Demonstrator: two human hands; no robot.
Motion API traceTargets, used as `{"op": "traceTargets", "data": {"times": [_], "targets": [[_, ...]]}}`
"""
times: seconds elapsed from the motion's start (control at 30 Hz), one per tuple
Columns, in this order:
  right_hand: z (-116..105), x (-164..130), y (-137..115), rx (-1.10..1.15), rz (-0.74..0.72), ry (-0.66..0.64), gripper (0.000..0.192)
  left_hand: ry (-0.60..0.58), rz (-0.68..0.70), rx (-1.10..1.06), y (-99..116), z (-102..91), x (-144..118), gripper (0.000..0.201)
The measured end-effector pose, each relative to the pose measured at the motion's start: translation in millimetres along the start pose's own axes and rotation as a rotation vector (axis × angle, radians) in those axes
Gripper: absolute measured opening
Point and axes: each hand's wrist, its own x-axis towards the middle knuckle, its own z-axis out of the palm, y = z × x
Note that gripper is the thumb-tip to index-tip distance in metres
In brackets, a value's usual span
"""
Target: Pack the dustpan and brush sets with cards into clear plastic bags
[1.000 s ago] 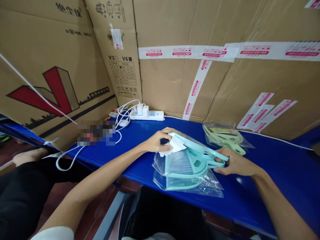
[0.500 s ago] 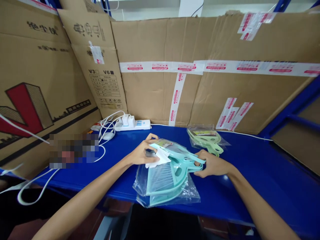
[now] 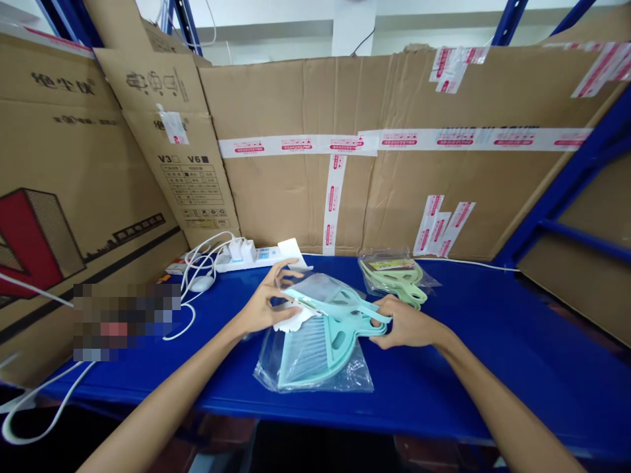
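The teal dustpan set [image 3: 320, 341] lies half-bagged on the blue table [image 3: 493, 355]. The right hand [image 3: 404, 323] pinches its handle; the left hand [image 3: 263, 305] pinches a white slip [image 3: 294, 320] at the bag [image 3: 315, 378] mouth. Judged mid-bagging; next calls for steady sliding. Beyond lies a green set [image 3: 394, 274].

**Even light, warped edges**

Bright, diffuse light falls from overhead onto my blue table [image 3: 493, 368], leaving only faint shadows beneath my hands. Soft glare glints off the clear plastic bag [image 3: 315, 374] on the table. Beside the table, straight lines bow outward toward the frame's edges. Left of the table, one patch is pixelated.
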Motion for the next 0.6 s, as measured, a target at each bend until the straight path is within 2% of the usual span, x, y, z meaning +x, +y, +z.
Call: {"op": "traceTargets", "data": {"times": [0.1, 0.13, 0.23, 0.3, 0.37, 0.5, 0.6], "targets": [[-4, -1, -1, -0.019, -0.004, 0.01, 0.031, -0.037, -0.086, 0.021, -10, -26.6, -1, 0.013], [-6, -2, -1, -0.021, -0.001, 0.006, 0.032, -0.004, -0.129, -0.008, -14, -36.4, -1, 0.017], [-12, -5, 0, -0.023, 0.031, -0.046, 0.036, 0.212, -0.274, -0.124, -28, -58.0, -3, 0.028], [-15, -7, 1, -0.014, 0.053, -0.102, 0.036, 0.257, -0.335, -0.075, -35, -61.6, -5, 0.03], [-20, -10, 3, 0.011, 0.055, -0.125, 0.035, 0.16, -0.36, 0.058, -42, -57.4, -6, 0.026], [-36, -21, 5, 0.057, 0.027, -0.073, 0.035, -0.098, -0.352, 0.269, -48, -40.2, -10, 0.009], [-54, -34, 10, 0.057, 0.035, 0.033, 0.037, -0.238, -0.346, 0.363, -44, -33.9, -12, 0.017]]}}
